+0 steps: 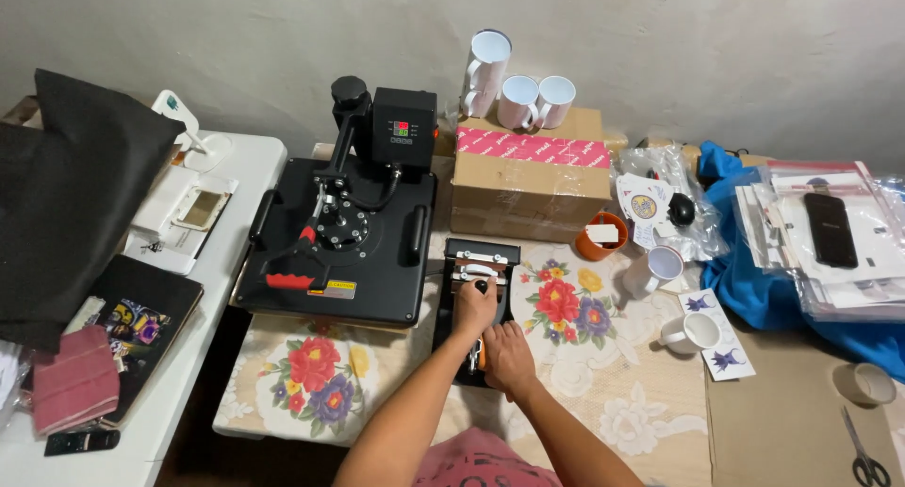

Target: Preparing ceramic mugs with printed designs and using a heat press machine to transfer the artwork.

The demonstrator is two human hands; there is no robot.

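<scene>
A small black mug press lies on the flowered tablecloth, right of a large black heat press. My left hand is closed around the mug press's black lever knob. My right hand rests just below it, fingers curled against an orange part at the press's near end. What sits under my right palm is hidden.
A cardboard box with pink tape carries three white mugs. More white mugs, printed paper strips, an orange bowl, blue cloth, a phone, tape roll and scissors lie right.
</scene>
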